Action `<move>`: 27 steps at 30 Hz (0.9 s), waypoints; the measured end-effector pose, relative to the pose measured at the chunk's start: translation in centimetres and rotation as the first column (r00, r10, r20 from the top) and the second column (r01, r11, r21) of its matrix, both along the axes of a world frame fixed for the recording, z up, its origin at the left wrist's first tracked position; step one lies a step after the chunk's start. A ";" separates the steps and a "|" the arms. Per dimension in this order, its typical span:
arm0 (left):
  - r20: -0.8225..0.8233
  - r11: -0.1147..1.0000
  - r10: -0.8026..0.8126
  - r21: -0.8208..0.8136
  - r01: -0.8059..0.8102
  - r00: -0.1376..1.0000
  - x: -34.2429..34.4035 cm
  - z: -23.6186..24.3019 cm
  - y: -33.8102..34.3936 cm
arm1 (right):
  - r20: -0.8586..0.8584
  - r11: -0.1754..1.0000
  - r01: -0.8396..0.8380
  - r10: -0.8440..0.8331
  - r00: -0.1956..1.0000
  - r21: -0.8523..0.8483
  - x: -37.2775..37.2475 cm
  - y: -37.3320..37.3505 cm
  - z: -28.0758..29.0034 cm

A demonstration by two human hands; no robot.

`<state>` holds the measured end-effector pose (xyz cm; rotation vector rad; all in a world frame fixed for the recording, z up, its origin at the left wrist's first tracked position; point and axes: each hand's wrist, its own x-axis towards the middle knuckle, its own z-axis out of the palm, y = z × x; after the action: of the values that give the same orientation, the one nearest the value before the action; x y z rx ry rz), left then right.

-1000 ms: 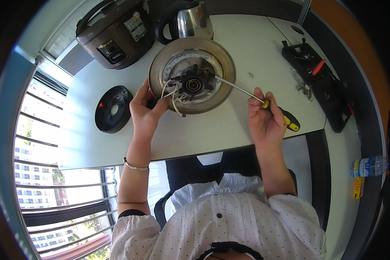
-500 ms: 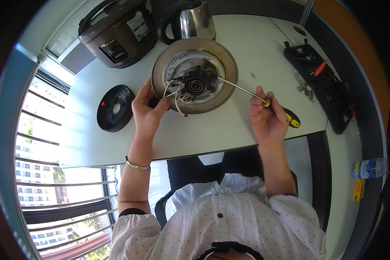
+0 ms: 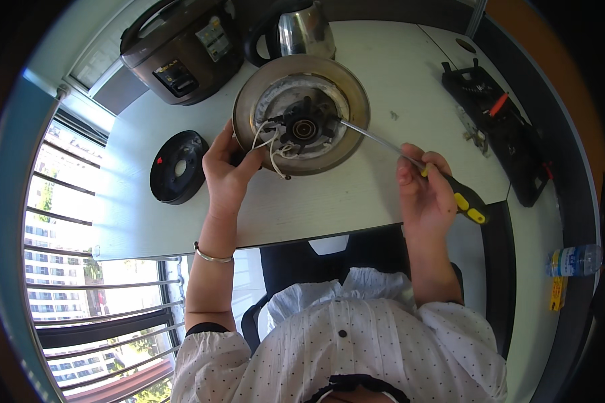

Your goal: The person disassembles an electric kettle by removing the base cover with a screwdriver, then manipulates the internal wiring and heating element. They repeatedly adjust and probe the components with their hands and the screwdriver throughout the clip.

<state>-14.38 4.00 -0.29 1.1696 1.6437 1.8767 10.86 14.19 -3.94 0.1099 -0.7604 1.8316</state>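
A round metal appliance base [image 3: 351, 138] is tilted up above the table, its underside facing me. In its middle sits a black ring-shaped connector [image 3: 304, 127], with white wires [image 3: 273, 153] beside it on the left. My left hand [image 3: 227, 164] grips the lower left rim, the thumb in front and some fingers hidden behind. My right hand [image 3: 427, 185] holds a black-and-yellow screwdriver [image 3: 472, 207] where the handle meets the shaft. The shaft slants up to the left, and its tip is at the right side of the black connector; whether it sits in a screw cannot be seen.
A round black cover [image 3: 179, 168] lies on the table at left. Behind stand a brown rice cooker [image 3: 181, 57] and a steel kettle [image 3: 307, 33]. At right are an open black tool case [image 3: 497, 127] with a red-handled tool and small metal parts [image 3: 475, 138], and a plastic bottle [image 3: 574, 260].
My right hand has moved slightly right and down, and the screwdriver handle has swung lower right. The tip stays by the connector. My left hand and the base have hardly moved.
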 end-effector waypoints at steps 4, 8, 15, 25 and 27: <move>-0.020 1.000 0.005 -0.003 -0.005 1.000 0.0 0.0 0.0 | 0.127 0.976 0.119 -0.143 0.982 0.184 -0.6 -1.4 0.9; -0.036 1.000 -0.015 0.002 0.015 0.999 -0.3 -0.2 0.1 | 0.046 0.988 0.103 -0.109 0.993 0.119 -1.5 -1.6 0.1; -0.044 1.000 -0.026 -0.004 0.026 0.999 -0.2 0.1 0.1 | -0.230 0.960 -0.214 0.170 0.958 -0.181 -1.6 0.1 -1.6; -0.025 1.000 -0.021 -0.017 0.020 0.999 0.0 0.1 0.1 | -0.389 0.875 -0.405 0.287 0.875 -0.265 -1.8 1.0 -1.7; -0.026 1.000 -0.022 -0.007 0.021 0.999 0.0 0.1 0.2 | -0.362 0.887 -0.383 0.279 0.890 -0.258 -1.7 1.1 -1.7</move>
<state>-14.39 4.22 -0.22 1.2095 1.6439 1.8485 9.16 15.31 -5.68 0.3309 -0.2136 2.1760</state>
